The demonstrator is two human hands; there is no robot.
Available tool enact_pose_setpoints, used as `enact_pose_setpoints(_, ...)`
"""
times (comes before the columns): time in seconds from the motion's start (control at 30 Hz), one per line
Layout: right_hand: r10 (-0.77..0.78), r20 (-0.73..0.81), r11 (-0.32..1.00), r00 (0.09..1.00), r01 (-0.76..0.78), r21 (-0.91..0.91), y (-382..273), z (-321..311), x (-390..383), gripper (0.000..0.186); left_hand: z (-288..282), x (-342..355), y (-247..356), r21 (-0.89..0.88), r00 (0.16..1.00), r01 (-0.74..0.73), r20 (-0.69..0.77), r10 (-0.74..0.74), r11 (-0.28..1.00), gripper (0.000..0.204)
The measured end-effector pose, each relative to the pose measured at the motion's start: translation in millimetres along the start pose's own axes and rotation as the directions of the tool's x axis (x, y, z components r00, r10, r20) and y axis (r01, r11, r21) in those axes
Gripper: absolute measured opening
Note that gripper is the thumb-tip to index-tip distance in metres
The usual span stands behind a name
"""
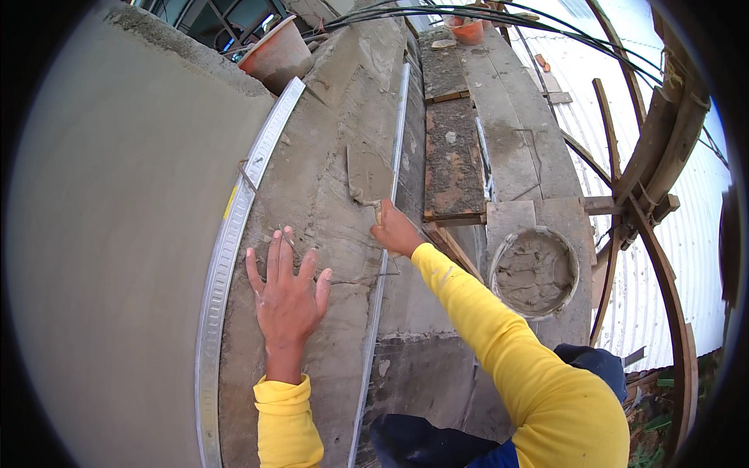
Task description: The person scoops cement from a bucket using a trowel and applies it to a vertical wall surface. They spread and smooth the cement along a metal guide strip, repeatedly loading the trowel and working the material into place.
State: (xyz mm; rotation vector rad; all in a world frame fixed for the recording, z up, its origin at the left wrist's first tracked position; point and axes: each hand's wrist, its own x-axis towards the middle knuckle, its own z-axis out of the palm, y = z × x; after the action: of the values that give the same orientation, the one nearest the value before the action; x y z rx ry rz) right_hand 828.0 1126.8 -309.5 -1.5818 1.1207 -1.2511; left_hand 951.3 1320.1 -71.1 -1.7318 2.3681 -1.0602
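Trowel [369, 173] is being clasped by right hand [398, 231] near mortar's [308, 175] right edge. Left hand [288, 306] is being held spread; flat strokes are being advised.

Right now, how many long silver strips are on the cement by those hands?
2: a wide strip left of the left hand; a thin strip behind the right hand, which partly hides it.

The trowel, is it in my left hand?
No, the right hand grips the trowel, while the left hand is spread open.
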Motion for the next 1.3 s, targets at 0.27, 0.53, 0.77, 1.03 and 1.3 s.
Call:
enact_pose_setpoints(0.27, 0.312, 0.082, 0.898, 0.947, -0.322, 0.300, -98, -117, -142, 0.060, -3, -38, -21, 0.029, 0.999, 0.036, -0.010, -0.036, 0.999, 0.037)
enact_pose_setpoints(0.53, 0.815, -0.173, 0.413, 0.552, -0.765, -0.495, -47, -273, -239, 0.046, 1, -36, -27, -0.106, 0.995, -0.004, -0.096, -0.006, 0.994, 0.036)
enact_pose_setpoints(0.77, 0.656, 0.092, 0.639, 0.749, -0.486, -0.597, 101, -250, -268, 0.041, 1, -33, -27, -0.128, 0.989, -0.042, -0.147, 0.023, 0.991, 0.033)
enact_pose_setpoints(1.03, 0.620, -0.275, 0.672, 0.734, -0.679, -0.297, 68, -218, -325, 0.055, 0, -32, -21, -0.126, 0.991, -0.042, -0.130, 0.026, 0.991, 0.032)
enact_pose_setpoints(1.3, 0.526, -0.441, 0.702, 0.727, -0.664, -0.257, 66, -195, -362, 0.052, 3, -30, -27, -0.121, 0.984, -0.073, -0.168, 0.052, 0.990, 0.031)
